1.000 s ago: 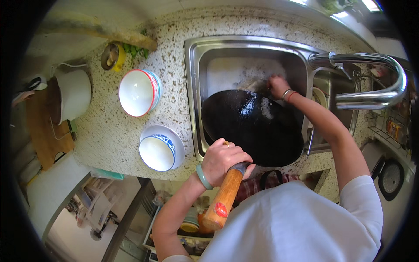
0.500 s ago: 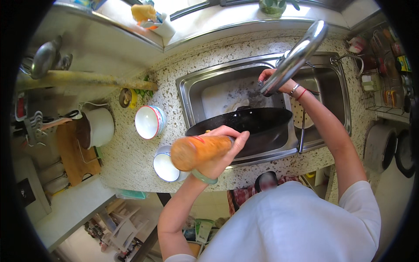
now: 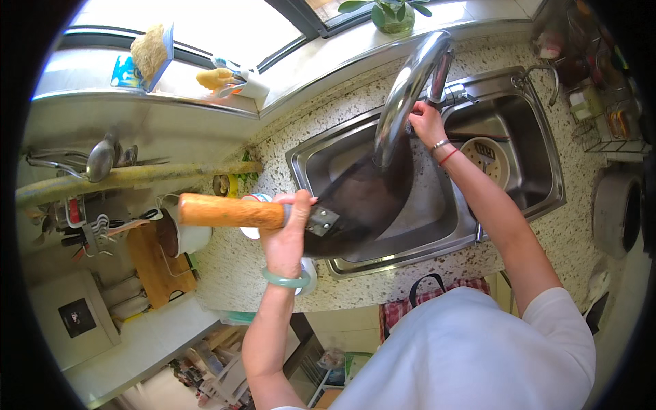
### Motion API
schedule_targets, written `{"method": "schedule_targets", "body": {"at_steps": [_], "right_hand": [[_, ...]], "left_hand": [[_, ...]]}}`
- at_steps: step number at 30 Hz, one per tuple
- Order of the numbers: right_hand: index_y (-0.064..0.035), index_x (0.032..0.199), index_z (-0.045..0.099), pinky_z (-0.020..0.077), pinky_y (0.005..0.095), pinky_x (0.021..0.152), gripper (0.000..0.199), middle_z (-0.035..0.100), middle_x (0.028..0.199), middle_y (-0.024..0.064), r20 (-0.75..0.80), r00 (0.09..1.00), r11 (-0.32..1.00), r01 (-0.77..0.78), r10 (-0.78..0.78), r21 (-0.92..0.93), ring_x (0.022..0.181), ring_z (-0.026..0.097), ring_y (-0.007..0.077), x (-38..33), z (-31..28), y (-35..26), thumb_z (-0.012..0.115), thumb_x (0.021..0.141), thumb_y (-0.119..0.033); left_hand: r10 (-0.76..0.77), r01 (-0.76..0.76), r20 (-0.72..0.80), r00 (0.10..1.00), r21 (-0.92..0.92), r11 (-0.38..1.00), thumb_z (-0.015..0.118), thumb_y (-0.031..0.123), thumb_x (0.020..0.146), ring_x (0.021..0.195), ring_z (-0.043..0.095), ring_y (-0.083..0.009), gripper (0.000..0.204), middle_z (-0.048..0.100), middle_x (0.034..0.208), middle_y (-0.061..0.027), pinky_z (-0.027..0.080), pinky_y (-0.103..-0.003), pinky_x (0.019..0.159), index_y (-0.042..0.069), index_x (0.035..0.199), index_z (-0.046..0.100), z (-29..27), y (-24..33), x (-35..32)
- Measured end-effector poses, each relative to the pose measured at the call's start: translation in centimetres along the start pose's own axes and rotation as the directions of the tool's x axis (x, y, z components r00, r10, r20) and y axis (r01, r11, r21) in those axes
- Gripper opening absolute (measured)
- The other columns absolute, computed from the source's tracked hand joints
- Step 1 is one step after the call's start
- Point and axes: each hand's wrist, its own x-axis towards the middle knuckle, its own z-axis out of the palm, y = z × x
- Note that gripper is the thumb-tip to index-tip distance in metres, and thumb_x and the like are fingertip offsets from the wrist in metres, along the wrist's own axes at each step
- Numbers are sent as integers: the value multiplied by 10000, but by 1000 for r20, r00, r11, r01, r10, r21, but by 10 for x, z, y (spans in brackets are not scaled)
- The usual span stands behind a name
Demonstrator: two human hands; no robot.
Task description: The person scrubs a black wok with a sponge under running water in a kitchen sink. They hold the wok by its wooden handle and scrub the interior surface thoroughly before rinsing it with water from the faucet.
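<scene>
My left hand (image 3: 290, 236), with a green bangle on the wrist, grips the wooden handle (image 3: 229, 210) of a black wok (image 3: 369, 198). The wok is tilted steeply over the left basin of the steel sink (image 3: 533, 157), its handle pointing left over the counter. My right hand (image 3: 427, 123) reaches to the wok's far rim beside the base of the curved steel faucet (image 3: 406, 89). The spout hides its fingertips, so I cannot see what they hold. A white strainer basket (image 3: 485, 157) lies in the right basin.
A white pot (image 3: 188, 236) and a wooden board (image 3: 157, 263) are on the speckled counter at left. Ladles (image 3: 102, 160) hang above them. A scrub brush (image 3: 150, 51) and a plant (image 3: 393, 14) stand on the windowsill. A wire rack (image 3: 608, 116) is at right.
The wok has been tipped up more steeply, with its handle swung up and to the left. My right hand has left the inside of the wok and moved up to the faucet base.
</scene>
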Motion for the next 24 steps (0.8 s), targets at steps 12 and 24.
{"method": "schedule_targets", "body": {"at_steps": [12, 24], "right_hand": [[-81, 847, 706, 498, 382, 817, 213, 683, 912, 149, 94, 988, 959, -92, 121, -269, 896, 643, 315, -45, 35, 78, 561, 712, -3], [-127, 838, 681, 455, 425, 884, 203, 631, 1009, 69, 157, 984, 845, 18, 79, -534, 1034, 532, 319, -65, 50, 154, 562, 739, 4]], "left_hand": [[-319, 216, -140, 937, -487, 846, 581, 386, 939, 877, 597, -135, 277, 637, 948, -29, 499, -299, 813, 126, 845, 564, -54, -18, -10], [-498, 123, -336, 800, -719, 684, 616, 429, 911, 878, 585, -131, 305, 593, 890, 0, 482, -314, 861, 136, 857, 549, -52, -66, -30]]}}
